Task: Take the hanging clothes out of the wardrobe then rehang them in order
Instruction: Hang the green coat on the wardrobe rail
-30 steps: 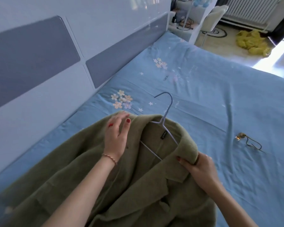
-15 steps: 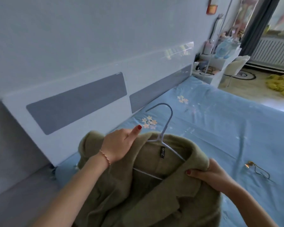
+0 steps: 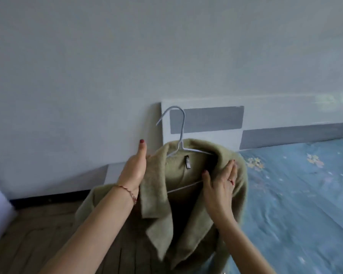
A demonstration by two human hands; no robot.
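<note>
While held up in front of the headboard (image 3: 206,119), hangs on a pale wire hanger (image 3: 181,133): green coat (image 3: 160,186), collar uppermost, hem out of frame below. Hook of the hanger upright above the collar, overlapping the grey panel at the headboard's left end. Black label (image 3: 187,162) visible inside the neck, just below the hook's stem. Left hand (image 3: 135,169) at the coat's left shoulder, thumb straight and pointing up, palm against the lapel edge; fingers hidden behind the cloth, so cannot tell whether curled round it. Right hand (image 3: 220,184) on the right side of the collar, fingers straight and laid flat on the cloth, thumb near the hanger's lower bar; nothing pinched. Thin bracelet (image 3: 127,190) on the left wrist. Blue flowered bedsheet (image 3: 295,194) right of the coat, below the headboard. Dark wooden floor (image 3: 38,234) left of the coat, under the left forearm.
</note>
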